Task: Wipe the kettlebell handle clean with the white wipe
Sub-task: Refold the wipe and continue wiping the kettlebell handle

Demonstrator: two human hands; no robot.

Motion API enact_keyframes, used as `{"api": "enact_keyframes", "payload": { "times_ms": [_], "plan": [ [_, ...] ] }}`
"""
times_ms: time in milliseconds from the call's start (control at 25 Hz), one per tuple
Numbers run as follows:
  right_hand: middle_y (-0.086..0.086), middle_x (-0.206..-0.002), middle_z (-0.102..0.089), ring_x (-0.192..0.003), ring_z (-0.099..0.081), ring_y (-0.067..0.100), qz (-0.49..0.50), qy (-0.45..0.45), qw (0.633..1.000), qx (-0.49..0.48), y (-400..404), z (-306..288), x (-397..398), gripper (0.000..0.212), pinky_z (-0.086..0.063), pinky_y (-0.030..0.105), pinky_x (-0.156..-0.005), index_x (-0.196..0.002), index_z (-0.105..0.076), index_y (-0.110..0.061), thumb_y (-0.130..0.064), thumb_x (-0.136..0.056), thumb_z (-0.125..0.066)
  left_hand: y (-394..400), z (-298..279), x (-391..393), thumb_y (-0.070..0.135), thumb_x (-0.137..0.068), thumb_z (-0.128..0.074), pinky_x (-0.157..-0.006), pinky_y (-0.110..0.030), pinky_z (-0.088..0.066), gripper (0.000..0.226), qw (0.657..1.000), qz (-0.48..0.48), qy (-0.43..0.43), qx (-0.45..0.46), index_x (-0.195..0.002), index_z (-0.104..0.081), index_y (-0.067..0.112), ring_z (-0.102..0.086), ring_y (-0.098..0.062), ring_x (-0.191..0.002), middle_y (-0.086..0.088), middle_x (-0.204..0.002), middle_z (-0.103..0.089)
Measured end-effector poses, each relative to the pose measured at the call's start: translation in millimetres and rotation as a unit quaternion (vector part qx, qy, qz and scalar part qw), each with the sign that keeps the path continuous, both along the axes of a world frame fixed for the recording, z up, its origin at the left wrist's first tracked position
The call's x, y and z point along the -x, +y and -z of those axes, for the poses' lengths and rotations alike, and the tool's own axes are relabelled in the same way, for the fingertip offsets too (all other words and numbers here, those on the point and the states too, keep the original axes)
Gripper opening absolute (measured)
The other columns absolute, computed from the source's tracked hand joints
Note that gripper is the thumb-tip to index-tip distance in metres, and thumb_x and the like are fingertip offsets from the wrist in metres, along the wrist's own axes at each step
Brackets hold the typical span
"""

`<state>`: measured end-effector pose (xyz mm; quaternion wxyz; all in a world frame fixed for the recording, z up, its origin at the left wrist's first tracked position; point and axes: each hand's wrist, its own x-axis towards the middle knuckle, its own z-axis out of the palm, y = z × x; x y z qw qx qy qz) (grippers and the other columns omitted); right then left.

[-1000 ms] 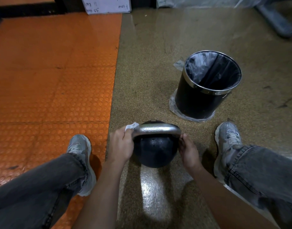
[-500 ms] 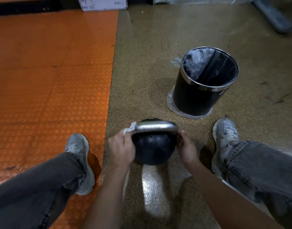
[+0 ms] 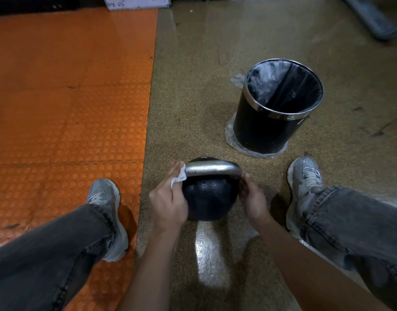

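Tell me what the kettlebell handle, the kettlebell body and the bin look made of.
Kettlebell handle: looks like bare metal, silver-grey, with bright glints. Kettlebell body: black, finely pebbled and slightly glossy, perhaps coated cast iron or rubber; the look leaves it open. Bin: black wall with a shiny metal band at the rim, lined with a thin clear plastic bag.

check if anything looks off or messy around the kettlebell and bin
Mostly tidy. One oddity: clear plastic is bunched on the floor around the base of the black bin, with a loose scrap behind it. The kettlebell sits upright, with the left hand holding the white wipe at its handle.
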<state>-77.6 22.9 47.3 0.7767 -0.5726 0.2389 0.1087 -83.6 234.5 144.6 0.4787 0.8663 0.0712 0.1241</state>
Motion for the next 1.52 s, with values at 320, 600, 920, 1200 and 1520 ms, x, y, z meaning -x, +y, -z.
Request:
{"api": "enact_keyframes", "payload": {
  "times_ms": [320, 600, 920, 1200, 1520],
  "plan": [
    [0.0, -0.13, -0.072, -0.132, -0.059, 0.02, -0.003, -0.005, 1.0, -0.011, 0, 3, 1, 0.043, -0.037, 0.049, -0.119, -0.125, -0.072, -0.024, -0.049, -0.105, -0.045, -7, 5, 9, 0.008, -0.095, -0.041, -0.111, -0.023, -0.039, 0.041, 0.999, 0.008, -0.034, -0.016, -0.131, -0.062, 0.005, -0.05, -0.006, -0.133, -0.003, -0.136, -0.06],
    [-0.005, -0.124, -0.075, -0.126, -0.062, 0.013, 0.004, 0.004, 1.0, -0.014, 1, 3, 1, 0.038, -0.041, 0.04, -0.115, -0.112, -0.077, -0.029, -0.042, -0.109, -0.041, -14, 19, 9, 0.006, -0.095, -0.041, -0.112, -0.04, -0.041, 0.042, 0.998, 0.002, -0.061, -0.005, -0.132, -0.059, 0.001, -0.047, -0.014, -0.137, -0.006, -0.139, -0.057],
    [-0.007, -0.138, -0.067, -0.138, -0.052, 0.016, 0.013, 0.01, 1.0, 0.0, -1, 12, 2, 0.04, -0.03, 0.047, -0.124, -0.122, -0.072, -0.036, -0.059, -0.096, -0.053, -16, 25, 11, 0.002, -0.094, -0.04, -0.111, -0.042, -0.041, 0.042, 0.996, -0.003, -0.084, -0.004, -0.131, -0.059, -0.001, -0.048, -0.016, -0.136, -0.01, -0.138, -0.058],
    [-0.007, -0.141, -0.065, -0.14, -0.051, 0.017, 0.004, 0.01, 1.0, 0.021, -1, 8, 2, 0.052, -0.029, 0.05, -0.124, -0.126, -0.07, -0.039, -0.069, -0.086, -0.058, -19, 25, 8, 0.002, -0.093, -0.038, -0.115, -0.039, -0.037, 0.044, 0.996, 0.002, -0.089, -0.012, -0.132, -0.058, -0.001, -0.045, -0.018, -0.139, -0.011, -0.14, -0.056],
    [-0.007, -0.134, -0.069, -0.136, -0.054, 0.019, 0.005, 0.013, 1.0, 0.023, 1, 4, 2, 0.042, -0.033, 0.051, -0.121, -0.121, -0.073, -0.039, -0.062, -0.092, -0.054, -14, 24, 9, 0.003, -0.094, -0.038, -0.114, -0.032, -0.038, 0.043, 0.996, -0.008, -0.089, 0.004, -0.13, -0.061, -0.001, -0.048, -0.015, -0.136, -0.008, -0.137, -0.057]
  ]
}}
